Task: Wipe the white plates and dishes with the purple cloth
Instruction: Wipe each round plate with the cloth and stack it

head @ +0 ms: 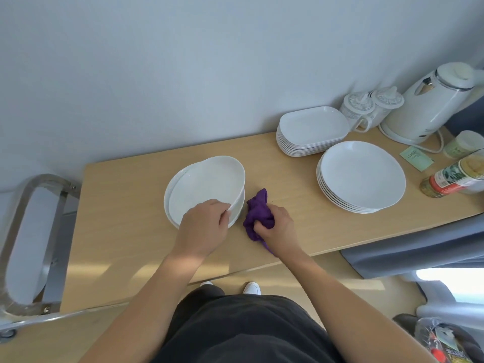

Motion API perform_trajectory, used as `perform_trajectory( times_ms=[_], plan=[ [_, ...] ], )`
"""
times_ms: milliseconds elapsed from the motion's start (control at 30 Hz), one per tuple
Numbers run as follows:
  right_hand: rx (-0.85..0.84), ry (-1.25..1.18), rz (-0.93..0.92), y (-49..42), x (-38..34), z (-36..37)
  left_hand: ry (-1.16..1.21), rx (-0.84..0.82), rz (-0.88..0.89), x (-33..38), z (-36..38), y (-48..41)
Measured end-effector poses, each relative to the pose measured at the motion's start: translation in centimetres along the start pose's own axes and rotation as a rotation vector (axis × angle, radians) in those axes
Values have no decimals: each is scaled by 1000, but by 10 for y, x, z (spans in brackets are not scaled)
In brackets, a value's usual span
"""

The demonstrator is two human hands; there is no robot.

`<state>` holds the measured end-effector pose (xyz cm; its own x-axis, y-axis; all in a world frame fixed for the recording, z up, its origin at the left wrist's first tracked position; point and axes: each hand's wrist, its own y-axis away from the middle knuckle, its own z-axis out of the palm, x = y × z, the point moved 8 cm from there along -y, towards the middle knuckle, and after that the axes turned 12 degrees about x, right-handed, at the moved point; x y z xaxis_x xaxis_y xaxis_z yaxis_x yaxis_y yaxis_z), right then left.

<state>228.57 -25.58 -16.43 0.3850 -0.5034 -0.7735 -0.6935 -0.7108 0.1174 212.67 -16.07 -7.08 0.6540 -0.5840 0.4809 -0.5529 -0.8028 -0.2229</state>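
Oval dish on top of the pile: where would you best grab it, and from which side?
By its near rim, coming from the front. The oval dish sits tilted on the lower dish, so that edge stands clear for fingers to hook under; the left hand pinches it there.

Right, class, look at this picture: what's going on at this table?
A person stands at a table. Their left hand grips the near rim of the top oval dish, which sits tilted on the dishes stacked beneath it. Their right hand holds the bunched purple cloth on the table just beside that dish, not on it yet. Stacks of round plates and squarish plates stand to the right, near a kettle.
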Motion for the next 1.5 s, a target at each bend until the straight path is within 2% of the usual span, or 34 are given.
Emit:
perform_trajectory(
  times_ms=[100,200,267,400,467,567,667,767,833,867,900,1033,1100,1167,1200,1300,1333,1400,1500],
  plan=[
    [90,-252,72,-6,-22,-27,104,112,-85,4,-25,-13],
    [131,-471,21,-9,-63,-53,203,226,-190,1,-54,-27],
    [161,-543,-49,-11,-92,-65,307,242,-313,-5,-69,-34],
    [278,-516,-267,-15,-145,-74,570,239,-467,-12,-92,-41],
    [374,-393,-384,-13,-168,-70,678,237,-460,-5,-99,-43],
    [519,-270,-455,-7,-189,-57,771,177,-423,4,-99,-47],
    [458,-396,-364,-19,-194,-49,792,157,-386,-3,-99,-49],
    [279,-580,-115,-42,-190,-41,802,132,-381,-13,-100,-48],
    [244,-608,0,-48,-184,-34,815,115,-394,-20,-99,-49],
    [257,-598,-8,-45,-187,-31,819,115,-404,-23,-99,-51],
    [284,-581,-61,-40,-192,-29,823,124,-413,-26,-101,-52],
    [479,-370,-479,1,-214,-17,871,154,-459,-35,-109,-60],
    [544,-303,-552,9,-216,-11,881,134,-440,-36,-110,-63],
    [568,-319,-452,-4,-214,-14,869,112,-412,-38,-110,-66],
    [541,-374,-330,-16,-209,-16,864,97,-407,-41,-109,-67],
    [346,-641,100,-52,-188,-9,882,39,-393,-43,-105,-68],
    [290,-675,187,-59,-183,-6,880,22,-388,-44,-104,-68],
    [233,-654,224,-64,-180,-2,864,12,-388,-46,-104,-68],
    [282,-604,25,-52,-200,2,873,59,-425,-58,-107,-73]
  ],
)
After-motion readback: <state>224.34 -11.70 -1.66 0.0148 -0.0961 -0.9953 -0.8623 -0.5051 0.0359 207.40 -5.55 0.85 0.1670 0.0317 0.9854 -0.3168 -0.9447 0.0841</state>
